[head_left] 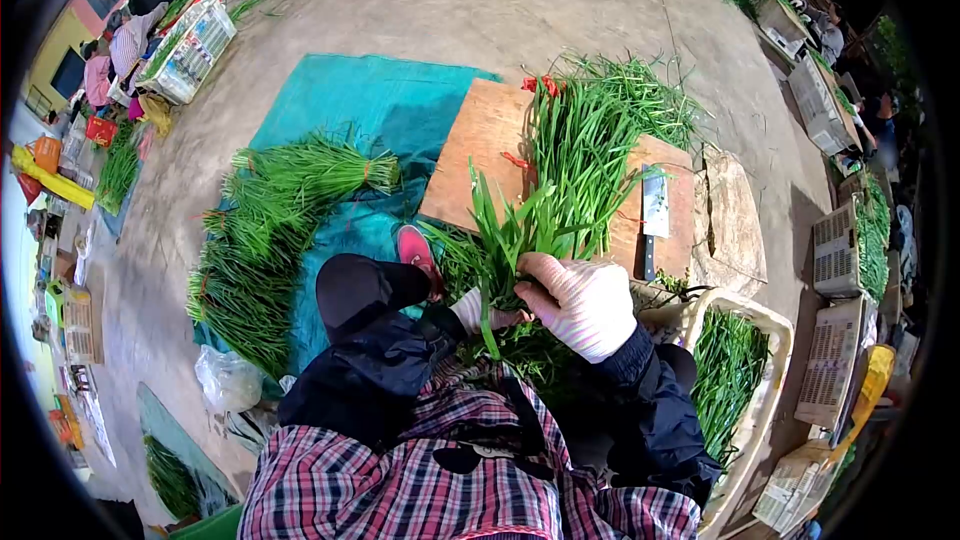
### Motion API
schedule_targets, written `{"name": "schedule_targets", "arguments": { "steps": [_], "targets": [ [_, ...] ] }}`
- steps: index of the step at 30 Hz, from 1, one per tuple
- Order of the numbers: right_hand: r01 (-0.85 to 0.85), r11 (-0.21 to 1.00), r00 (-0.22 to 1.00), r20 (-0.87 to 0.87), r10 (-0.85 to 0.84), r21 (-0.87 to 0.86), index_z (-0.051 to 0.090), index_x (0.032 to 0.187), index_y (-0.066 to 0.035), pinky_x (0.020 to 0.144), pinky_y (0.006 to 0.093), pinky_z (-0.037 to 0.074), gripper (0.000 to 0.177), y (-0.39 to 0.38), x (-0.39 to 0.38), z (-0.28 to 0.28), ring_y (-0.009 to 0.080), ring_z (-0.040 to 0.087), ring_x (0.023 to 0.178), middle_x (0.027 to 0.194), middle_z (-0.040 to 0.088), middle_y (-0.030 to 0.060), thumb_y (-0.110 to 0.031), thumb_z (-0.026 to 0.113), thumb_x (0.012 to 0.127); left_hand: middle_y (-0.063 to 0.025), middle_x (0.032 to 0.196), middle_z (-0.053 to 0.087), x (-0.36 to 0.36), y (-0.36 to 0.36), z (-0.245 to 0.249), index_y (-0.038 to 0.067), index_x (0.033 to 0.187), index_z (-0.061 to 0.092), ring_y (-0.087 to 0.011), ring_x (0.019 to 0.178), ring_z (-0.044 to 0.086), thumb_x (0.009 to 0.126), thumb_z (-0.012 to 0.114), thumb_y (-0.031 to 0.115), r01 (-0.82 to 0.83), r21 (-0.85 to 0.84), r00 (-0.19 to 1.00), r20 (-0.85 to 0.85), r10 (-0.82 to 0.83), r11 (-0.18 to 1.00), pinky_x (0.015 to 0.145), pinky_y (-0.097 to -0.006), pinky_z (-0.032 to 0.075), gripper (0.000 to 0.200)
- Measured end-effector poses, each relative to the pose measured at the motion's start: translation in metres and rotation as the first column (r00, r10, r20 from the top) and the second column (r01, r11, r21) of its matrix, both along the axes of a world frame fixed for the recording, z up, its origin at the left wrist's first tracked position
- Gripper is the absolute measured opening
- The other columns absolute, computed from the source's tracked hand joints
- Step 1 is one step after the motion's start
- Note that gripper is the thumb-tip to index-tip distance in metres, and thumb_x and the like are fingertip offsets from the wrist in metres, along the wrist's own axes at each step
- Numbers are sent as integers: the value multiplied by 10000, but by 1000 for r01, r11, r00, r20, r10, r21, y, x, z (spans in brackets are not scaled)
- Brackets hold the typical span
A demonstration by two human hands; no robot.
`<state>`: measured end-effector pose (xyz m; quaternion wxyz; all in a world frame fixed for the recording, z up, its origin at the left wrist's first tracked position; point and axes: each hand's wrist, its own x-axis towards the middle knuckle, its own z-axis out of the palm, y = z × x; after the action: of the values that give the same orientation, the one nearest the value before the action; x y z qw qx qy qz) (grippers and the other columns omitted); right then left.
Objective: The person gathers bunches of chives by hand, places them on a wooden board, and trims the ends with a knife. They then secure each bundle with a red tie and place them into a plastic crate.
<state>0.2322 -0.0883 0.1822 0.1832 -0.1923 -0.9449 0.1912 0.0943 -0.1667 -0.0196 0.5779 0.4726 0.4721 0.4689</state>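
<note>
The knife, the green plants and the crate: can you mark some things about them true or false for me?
1. The knife lies on a wooden board. True.
2. The right hand is holding the knife. False: it is holding green leaves.
3. The pale crate on the right is full of apples. False: it holds long green stalks.
4. A green bundle lies on the teal sheet. True.

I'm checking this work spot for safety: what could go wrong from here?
The black-handled steel cleaver lies uncovered on the brown wooden board, beside the heaped long green stalks. Reaching for more, the right hand might brush its edge.

The loose green leaves fan out above the fingers, so some may slip free.

The clear plastic bag on the ground might slide underfoot.
</note>
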Motion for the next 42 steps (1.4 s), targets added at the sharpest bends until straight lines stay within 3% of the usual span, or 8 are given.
{"name": "schedule_targets", "arguments": {
  "steps": [10, 13, 15, 18, 27, 36, 39, 42],
  "targets": [
    [-4, 938, 995, -98, -32, -346, 624, 836, -49, 481, 292, 461, 100, -5, 19, -18, 174, 593, 510, 591, 596, 59, -118, 677, 788, -105, 899, 646, 3, -6, 1, 76, 1008, 644, -223, 761, 582, 797, 653, 170, 14, -14, 1000, -23, -15, 1000, 689, -336, 482, 231],
    [-96, -69, 990, -89, -106, -993, 603, 837, -29, 442, 237, 382, 72, -29, 35, -23, 77, 498, 476, 613, 553, 2, -87, 644, 824, -107, 895, 646, 2, -6, 0, 76, 1005, 644, -224, 755, 581, 797, 651, 169, 3, -11, 1000, -27, -4, 1000, 685, -335, 482, 228],
    [12, -314, 979, -53, 198, -949, 604, 901, -20, 509, 229, 430, 130, -47, 50, -14, 96, 539, 533, 658, 569, 6, -126, 663, 854, -108, 892, 646, -2, -7, -2, 76, 1002, 645, -225, 752, 581, 796, 650, 169, -9, -17, 999, -31, 8, 1000, 682, -335, 482, 226],
    [-322, 126, 773, -184, 607, -938, 645, 983, 6, 569, 257, 469, 255, -35, 55, 13, 126, 604, 643, 748, 650, 72, -186, 713, 829, -110, 888, 646, -3, -12, -5, 76, 999, 645, -227, 747, 581, 796, 648, 169, -4, -27, 999, -41, 3, 1000, 678, -335, 481, 223],
    [-4, 971, 998, -55, -9, -239, 680, 909, -70, 561, 312, 498, 149, 24, 52, 73, 240, 640, 636, 724, 651, 94, -84, 687, 761, -114, 875, 645, 17, 0, 0, 77, 989, 647, -232, 731, 580, 795, 642, 168, 129, 25, 982, -141, -124, 991, 665, -334, 480, 215],
    [-122, 959, 847, 531, -33, 256, 568, 888, -110, 518, 411, 450, 175, 48, 23, 20, 307, 583, 580, 595, 552, 96, -283, 564, 864, -131, 856, 634, 11, -7, -4, 70, 984, 636, -241, 706, 579, 765, 646, 197, 242, 228, 865, -490, -103, 943, 622, -335, 474, 253],
    [-144, 959, 895, 445, 21, 244, 598, 864, -115, 522, 401, 463, 170, 49, 27, 15, 294, 593, 580, 587, 554, 99, -281, 564, 859, -116, 848, 636, 19, -6, 0, 52, 945, 628, -239, 713, 584, 801, 633, 201, 116, 193, 948, -315, -51, 974, 638, -353, 486, 207],
    [-179, 946, 923, 286, 257, -269, 684, 824, -70, 593, 332, 504, 116, 46, 34, 33, 256, 636, 630, 693, 639, 111, -178, 656, 793, -104, 862, 631, 25, -3, -1, 41, 950, 609, -241, 742, 585, 836, 607, 177, 72, -401, 829, 534, 169, 913, 674, -361, 492, 178]
  ]
}}
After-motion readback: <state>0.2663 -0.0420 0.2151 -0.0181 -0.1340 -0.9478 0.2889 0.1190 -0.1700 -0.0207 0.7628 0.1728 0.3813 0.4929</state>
